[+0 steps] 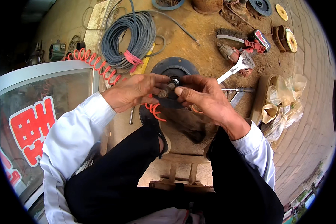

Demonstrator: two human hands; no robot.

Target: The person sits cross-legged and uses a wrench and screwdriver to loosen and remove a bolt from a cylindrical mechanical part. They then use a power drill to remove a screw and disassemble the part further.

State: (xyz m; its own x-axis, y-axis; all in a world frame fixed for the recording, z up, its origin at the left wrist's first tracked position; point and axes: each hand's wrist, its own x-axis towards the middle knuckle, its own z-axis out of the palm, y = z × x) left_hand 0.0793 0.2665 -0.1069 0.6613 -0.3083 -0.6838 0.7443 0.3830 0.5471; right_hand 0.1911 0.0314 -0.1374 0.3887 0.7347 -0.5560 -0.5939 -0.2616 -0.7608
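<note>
My left hand (pixel 136 91) grips a short grimy metal shaft (pixel 164 92) by its near end. My right hand (pixel 201 95) pinches a small dark ring-shaped bearing (pixel 174 82) at the shaft's far tip, thumb and fingers closed on it. Both hands meet over a dark round disc (pixel 174 68) lying on the dirt ground. An orange coiled air hose (pixel 97 64) runs beneath my left hand and shows again near my wrist. My knees in dark trousers sit below the hands.
A grey cable coil (pixel 132 35) tied with a pink strip lies beyond the hands. A red power tool (pixel 255 43), a wire brush (pixel 227 34), a scraper (pixel 239 65) and a screwdriver (pixel 239 90) lie right. Crumpled plastic bags (pixel 283 100) sit by brick paving. A glass panel (pixel 41 112) stands left.
</note>
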